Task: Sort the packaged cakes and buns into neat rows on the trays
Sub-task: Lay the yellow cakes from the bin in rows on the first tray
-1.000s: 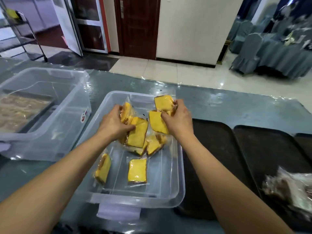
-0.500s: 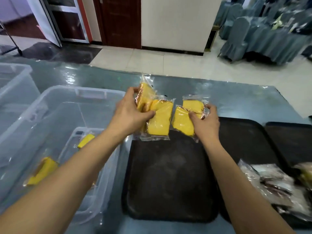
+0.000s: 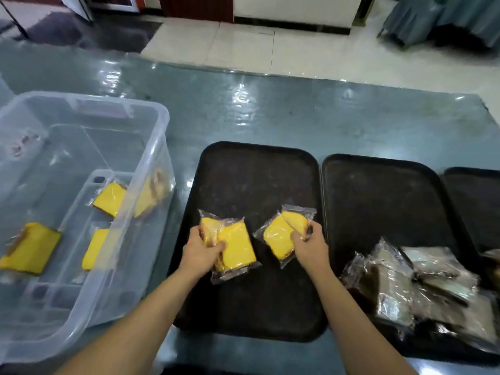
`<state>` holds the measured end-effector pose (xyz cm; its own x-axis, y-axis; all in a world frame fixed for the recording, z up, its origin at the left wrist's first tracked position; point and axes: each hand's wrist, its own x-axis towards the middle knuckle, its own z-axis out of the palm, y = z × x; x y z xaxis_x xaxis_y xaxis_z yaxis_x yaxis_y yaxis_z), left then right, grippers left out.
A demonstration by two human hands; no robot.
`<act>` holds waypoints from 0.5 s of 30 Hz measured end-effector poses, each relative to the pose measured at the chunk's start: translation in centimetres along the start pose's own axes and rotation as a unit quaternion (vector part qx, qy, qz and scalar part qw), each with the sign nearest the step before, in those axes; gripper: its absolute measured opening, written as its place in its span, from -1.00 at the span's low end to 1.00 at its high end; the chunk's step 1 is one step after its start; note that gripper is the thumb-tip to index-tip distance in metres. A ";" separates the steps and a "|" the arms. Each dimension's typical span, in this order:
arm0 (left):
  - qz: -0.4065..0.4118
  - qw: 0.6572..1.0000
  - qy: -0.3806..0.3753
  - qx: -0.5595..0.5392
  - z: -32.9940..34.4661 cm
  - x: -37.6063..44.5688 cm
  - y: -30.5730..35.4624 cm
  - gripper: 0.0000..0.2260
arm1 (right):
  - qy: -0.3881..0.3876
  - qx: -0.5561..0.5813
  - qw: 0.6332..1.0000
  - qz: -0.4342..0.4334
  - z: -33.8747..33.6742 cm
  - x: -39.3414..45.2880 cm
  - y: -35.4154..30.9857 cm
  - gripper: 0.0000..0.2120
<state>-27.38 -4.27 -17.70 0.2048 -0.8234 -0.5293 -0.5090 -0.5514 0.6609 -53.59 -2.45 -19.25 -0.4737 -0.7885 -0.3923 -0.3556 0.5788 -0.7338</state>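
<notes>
Nearest the camera, two bare forearms reach out over a black tray (image 3: 243,171) on a blue-grey table (image 3: 270,109) covered in shiny plastic. The left hand (image 3: 198,254) has its fingers (image 3: 216,246) curled round a bunch of wrapped yellow cakes (image 3: 235,247), held low over the middle of the tray. The right hand (image 3: 308,246) pinches two more wrapped yellow cakes (image 3: 278,236), fanned out just beside the left bunch and over the same tray.

To the right, touching this tray, lies a second black tray (image 3: 378,185) carrying a loose heap of clear packets with dark cakes (image 3: 422,290). A third tray (image 3: 473,190) shows at the right edge.

To the left stands a clear plastic box (image 3: 81,109) with several more yellow cakes (image 3: 29,247) lying loose in it.

Beyond the table lies a pale tiled floor (image 3: 243,47).
</notes>
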 end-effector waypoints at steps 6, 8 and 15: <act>0.049 0.975 0.090 0.197 -0.1 1.0 -0.5 -0.07 | 0.090 -0.260 0.957 -0.095 0.3 -0.1 0.9 -0.29; 0.107 0.952 0.116 0.263 0.1 0.3 0.1 -0.20 | 0.095 -0.255 0.955 -0.118 0.3 -0.2 0.2 -0.42; 0.252 0.905 0.109 0.324 -1.4 -3.3 2.5 -0.49 | 0.046 -0.105 0.968 -0.222 1.4 -1.1 -6.2 -0.58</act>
<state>-28.15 -3.13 -13.49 -0.0661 -0.9944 -0.0822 -0.9526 0.0384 0.3017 -49.74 -5.47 -15.06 -0.3025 -0.9531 -0.0052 -0.6920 0.2234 -0.6865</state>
